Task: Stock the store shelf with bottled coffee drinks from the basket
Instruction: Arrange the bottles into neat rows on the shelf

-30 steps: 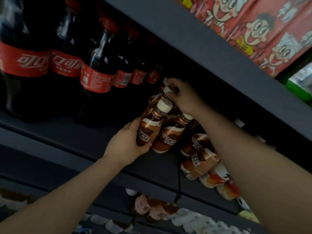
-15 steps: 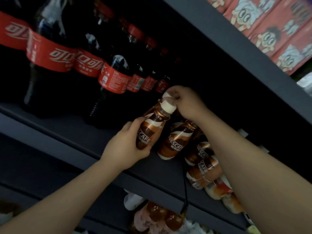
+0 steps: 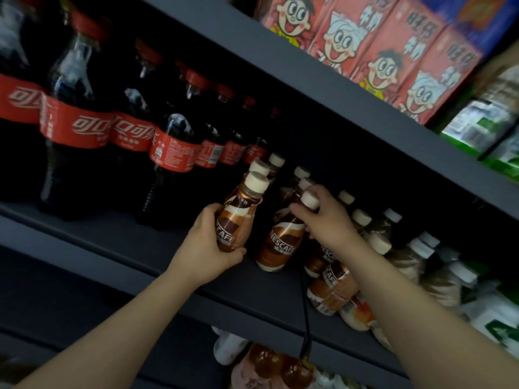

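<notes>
Two hands were at the dark shelf [image 3: 118, 242], each on a brown coffee bottle. The left hand [image 3: 206, 247] was wrapped around the lower body of one coffee bottle [image 3: 240, 217], fingers curled behind it and thumb under its base, holding it tilted just above the shelf board, cream cap pointing up and to the right. The right hand [image 3: 327, 220] was closed over the neck and shoulder of a second coffee bottle [image 3: 282, 242], just below its cream cap; that bottle stood on the shelf just right of the held one, leaning the same way. Behind and to the right of both, more cream-capped bottles [image 3: 362, 217] stood in rows, running off toward paler bottles at the far right. To the left stood a row of dark cola bottles [image 3: 84, 130] with red labels. On the shelf above sat red cartoon-face cartons [image 3: 373, 49]. A thin black cord [image 3: 304, 307] hung down across the shelf's front edge.
</notes>
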Tool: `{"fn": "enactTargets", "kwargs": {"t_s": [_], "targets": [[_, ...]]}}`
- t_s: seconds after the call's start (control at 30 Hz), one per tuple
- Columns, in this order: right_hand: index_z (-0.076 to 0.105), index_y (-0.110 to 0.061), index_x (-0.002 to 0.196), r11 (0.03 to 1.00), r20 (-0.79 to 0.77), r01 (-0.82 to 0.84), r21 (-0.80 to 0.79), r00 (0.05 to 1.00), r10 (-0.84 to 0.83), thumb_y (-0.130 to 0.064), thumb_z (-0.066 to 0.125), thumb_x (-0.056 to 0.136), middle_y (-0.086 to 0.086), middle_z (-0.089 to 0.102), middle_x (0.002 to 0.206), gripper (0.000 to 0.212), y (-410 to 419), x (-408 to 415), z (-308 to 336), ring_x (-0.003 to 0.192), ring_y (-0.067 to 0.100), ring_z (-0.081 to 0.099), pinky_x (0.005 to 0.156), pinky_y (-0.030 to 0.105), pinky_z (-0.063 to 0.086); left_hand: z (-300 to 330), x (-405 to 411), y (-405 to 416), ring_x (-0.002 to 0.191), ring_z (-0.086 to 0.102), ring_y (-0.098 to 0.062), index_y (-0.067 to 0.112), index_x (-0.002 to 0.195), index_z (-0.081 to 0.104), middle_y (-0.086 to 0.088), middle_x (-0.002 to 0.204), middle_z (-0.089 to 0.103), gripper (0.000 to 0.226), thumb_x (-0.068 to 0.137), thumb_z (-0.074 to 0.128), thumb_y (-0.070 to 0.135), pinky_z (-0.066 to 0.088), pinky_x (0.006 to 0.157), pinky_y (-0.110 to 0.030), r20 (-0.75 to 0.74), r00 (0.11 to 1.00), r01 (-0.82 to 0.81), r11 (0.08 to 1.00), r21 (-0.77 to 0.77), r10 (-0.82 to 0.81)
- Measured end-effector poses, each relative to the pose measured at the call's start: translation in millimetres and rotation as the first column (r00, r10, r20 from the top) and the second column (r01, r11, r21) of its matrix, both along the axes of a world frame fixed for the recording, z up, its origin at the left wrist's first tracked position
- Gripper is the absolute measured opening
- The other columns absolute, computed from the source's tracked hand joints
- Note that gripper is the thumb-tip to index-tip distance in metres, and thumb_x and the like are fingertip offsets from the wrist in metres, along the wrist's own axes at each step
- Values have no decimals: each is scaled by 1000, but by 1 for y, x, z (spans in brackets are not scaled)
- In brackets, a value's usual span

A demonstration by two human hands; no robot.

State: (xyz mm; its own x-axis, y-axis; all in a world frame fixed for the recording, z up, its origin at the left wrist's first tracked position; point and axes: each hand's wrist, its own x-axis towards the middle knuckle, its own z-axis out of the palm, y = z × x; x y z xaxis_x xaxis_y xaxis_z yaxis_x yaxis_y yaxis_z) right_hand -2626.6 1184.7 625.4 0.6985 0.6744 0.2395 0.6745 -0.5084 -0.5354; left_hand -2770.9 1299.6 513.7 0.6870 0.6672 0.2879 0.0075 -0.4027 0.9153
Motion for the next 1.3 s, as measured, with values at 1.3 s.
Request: {"fn": "enactTargets", "kwargs": {"t_s": [1.3], "targets": [[61, 11, 105, 993, 147, -79, -87, 985, 91, -11, 49, 94, 25, 65, 101, 27, 67, 56, 60, 80, 22, 58, 67, 27, 40, -2, 25, 25, 115, 44, -2, 30, 146, -1, 4, 139, 46, 116, 64, 81, 30, 36, 98, -22, -33, 991, 133, 991, 22, -132]]}}
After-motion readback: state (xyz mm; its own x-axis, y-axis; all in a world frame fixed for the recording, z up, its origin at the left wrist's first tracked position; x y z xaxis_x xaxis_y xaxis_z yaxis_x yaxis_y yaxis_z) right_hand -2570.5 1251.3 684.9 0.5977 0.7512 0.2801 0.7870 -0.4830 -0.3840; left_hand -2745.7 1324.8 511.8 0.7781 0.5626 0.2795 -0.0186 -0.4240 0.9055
